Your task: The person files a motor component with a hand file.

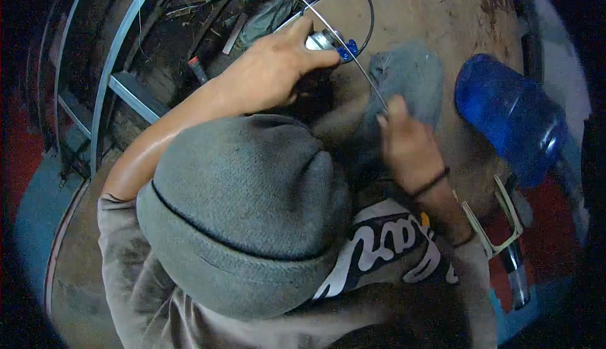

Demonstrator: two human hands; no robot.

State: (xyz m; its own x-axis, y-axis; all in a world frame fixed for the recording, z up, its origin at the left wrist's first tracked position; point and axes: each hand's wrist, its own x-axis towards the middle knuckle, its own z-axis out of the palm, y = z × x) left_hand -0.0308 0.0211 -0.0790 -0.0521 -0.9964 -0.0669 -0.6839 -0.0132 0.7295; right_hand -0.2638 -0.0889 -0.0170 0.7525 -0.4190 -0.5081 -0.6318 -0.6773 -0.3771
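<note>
My left hand (pixel 274 65) reaches out from the left, fingers closed around a silver cylindrical metal part (pixel 320 40). A bright blue piece (pixel 348 50) shows at that part's right end, beside my fingertips. My right hand (pixel 413 144), slightly blurred and with a dark band at the wrist, grips the lower end of a long thin metal rod (pixel 366 76). The rod slants up to the left and crosses over the silver part in this view. Near the part, a thin black cable (pixel 371 17) curves in a loop. A grey knit cap (pixel 246 216) hides much of the lower middle.
A grey cloth-like patch (pixel 410 71) lies beyond my right hand. At the right rests a large blue water jug (pixel 511 109), with a pale frame (pixel 505 245) below it. Curved metal framing (pixel 104 96) and scraps fill the upper left, near a red-tipped tool (pixel 197 68).
</note>
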